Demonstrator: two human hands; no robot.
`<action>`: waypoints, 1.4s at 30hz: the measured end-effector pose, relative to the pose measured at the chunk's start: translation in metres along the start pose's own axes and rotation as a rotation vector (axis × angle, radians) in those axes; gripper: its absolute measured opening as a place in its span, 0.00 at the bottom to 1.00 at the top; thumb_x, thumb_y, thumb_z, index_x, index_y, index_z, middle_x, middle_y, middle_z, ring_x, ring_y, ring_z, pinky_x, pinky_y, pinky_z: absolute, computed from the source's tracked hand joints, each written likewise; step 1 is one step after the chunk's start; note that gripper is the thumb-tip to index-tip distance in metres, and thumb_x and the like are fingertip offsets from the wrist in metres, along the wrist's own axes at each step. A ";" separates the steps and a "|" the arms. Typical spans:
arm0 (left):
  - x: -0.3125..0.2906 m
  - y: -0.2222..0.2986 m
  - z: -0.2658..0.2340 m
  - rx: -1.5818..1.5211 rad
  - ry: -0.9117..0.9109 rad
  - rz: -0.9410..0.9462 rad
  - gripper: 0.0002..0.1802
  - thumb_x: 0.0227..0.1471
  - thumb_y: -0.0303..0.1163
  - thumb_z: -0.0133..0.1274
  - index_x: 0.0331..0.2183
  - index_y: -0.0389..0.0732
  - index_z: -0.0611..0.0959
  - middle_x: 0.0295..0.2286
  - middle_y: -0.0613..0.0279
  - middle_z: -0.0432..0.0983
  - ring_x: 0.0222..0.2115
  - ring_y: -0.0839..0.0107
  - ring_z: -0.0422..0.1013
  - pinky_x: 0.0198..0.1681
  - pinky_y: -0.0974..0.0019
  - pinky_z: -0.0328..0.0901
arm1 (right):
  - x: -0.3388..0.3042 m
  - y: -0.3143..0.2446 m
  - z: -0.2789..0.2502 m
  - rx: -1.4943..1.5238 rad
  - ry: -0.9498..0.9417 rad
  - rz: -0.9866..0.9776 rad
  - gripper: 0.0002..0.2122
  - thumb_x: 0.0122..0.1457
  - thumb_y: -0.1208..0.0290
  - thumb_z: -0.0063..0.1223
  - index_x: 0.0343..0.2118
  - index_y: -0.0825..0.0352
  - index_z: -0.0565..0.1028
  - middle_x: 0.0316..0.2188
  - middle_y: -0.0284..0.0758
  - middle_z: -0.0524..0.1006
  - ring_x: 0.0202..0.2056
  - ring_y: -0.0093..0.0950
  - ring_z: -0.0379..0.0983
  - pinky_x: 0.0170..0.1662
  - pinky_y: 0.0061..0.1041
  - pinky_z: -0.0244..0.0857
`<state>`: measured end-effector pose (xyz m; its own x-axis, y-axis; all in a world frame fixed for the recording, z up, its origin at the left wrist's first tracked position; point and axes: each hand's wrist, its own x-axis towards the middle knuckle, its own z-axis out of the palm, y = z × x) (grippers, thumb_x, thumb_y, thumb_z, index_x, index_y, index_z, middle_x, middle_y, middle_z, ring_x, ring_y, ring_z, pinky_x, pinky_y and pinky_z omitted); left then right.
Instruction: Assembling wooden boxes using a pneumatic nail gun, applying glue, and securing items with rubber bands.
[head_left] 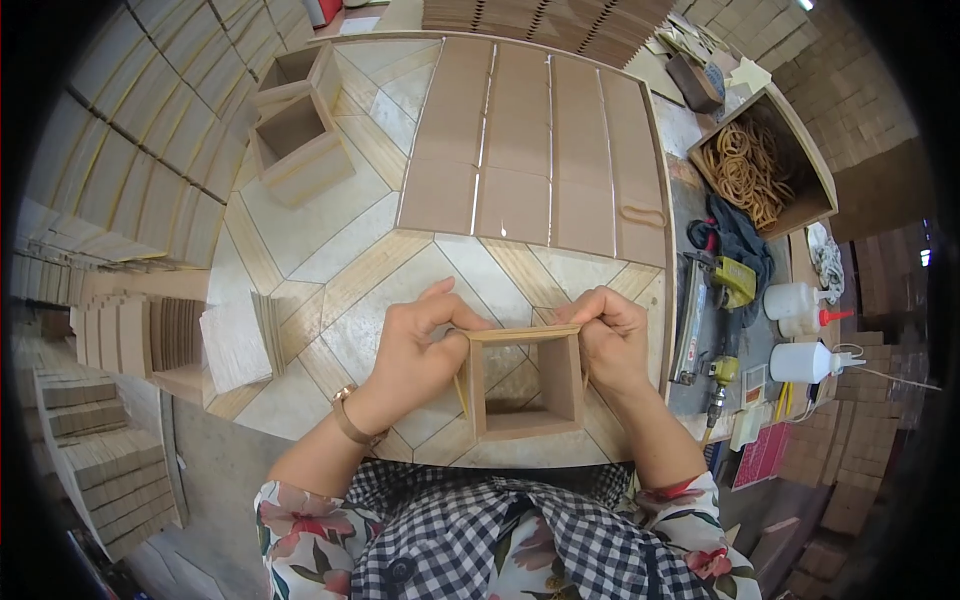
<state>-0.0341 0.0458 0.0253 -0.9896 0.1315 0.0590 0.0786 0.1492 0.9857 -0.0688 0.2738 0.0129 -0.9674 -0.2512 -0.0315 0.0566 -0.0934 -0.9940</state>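
A small open-ended wooden box frame (478, 390) stands on the tabletop close in front of me. My left hand (425, 340) is closed at its far left corner, and my right hand (615, 340) is closed at its far right corner. Between them a thin yellowish rubber band (462, 396) is stretched; it shows along the left side, with a bit by the right side. The fingertips partly hide where the band is gripped. Both thumbs and fingers press against the frame's corners.
Brown boards (530, 150) lie in rows beyond my hands. Two box frames (300, 150) stand at the far left, near stacked panels (240, 340). To the right are a wooden box of rubber bands (750, 170), a nail gun (733, 283), white bottles (800, 362) and a drill (720, 375).
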 end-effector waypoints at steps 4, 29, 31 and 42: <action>0.004 0.000 -0.001 -0.143 -0.037 -0.081 0.11 0.37 0.15 0.43 0.24 0.33 0.80 0.22 0.63 0.78 0.23 0.77 0.70 0.40 0.72 0.64 | -0.007 -0.008 -0.001 -0.122 0.000 0.053 0.11 0.48 0.90 0.35 0.22 0.70 0.72 0.21 0.29 0.74 0.25 0.13 0.66 0.27 0.12 0.59; -0.054 -0.006 0.012 0.082 -0.068 0.173 0.24 0.44 0.19 0.44 0.46 0.39 0.75 0.41 0.53 0.71 0.41 0.62 0.69 0.45 0.67 0.64 | -0.030 -0.027 0.014 -0.173 0.019 0.330 0.13 0.49 0.83 0.38 0.31 0.72 0.79 0.31 0.33 0.75 0.29 0.15 0.66 0.31 0.14 0.60; -0.056 -0.012 0.014 0.056 -0.050 0.159 0.23 0.45 0.20 0.46 0.47 0.39 0.74 0.42 0.53 0.71 0.42 0.61 0.68 0.46 0.66 0.63 | -0.028 -0.024 0.011 -0.298 0.001 0.319 0.12 0.51 0.81 0.40 0.33 0.72 0.78 0.32 0.33 0.75 0.31 0.16 0.68 0.34 0.15 0.62; -0.100 0.016 -0.010 0.442 0.271 0.472 0.38 0.51 0.52 0.49 0.54 0.35 0.64 0.54 0.45 0.59 0.56 0.45 0.54 0.57 0.47 0.49 | -0.071 -0.011 0.024 -0.532 -0.381 -0.024 0.50 0.41 0.67 0.67 0.63 0.68 0.42 0.61 0.53 0.49 0.61 0.45 0.49 0.60 0.34 0.49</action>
<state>0.0649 0.0253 0.0372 -0.8282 0.0396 0.5591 0.4923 0.5283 0.6918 0.0048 0.2695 0.0288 -0.8062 -0.5879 -0.0662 -0.1887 0.3616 -0.9130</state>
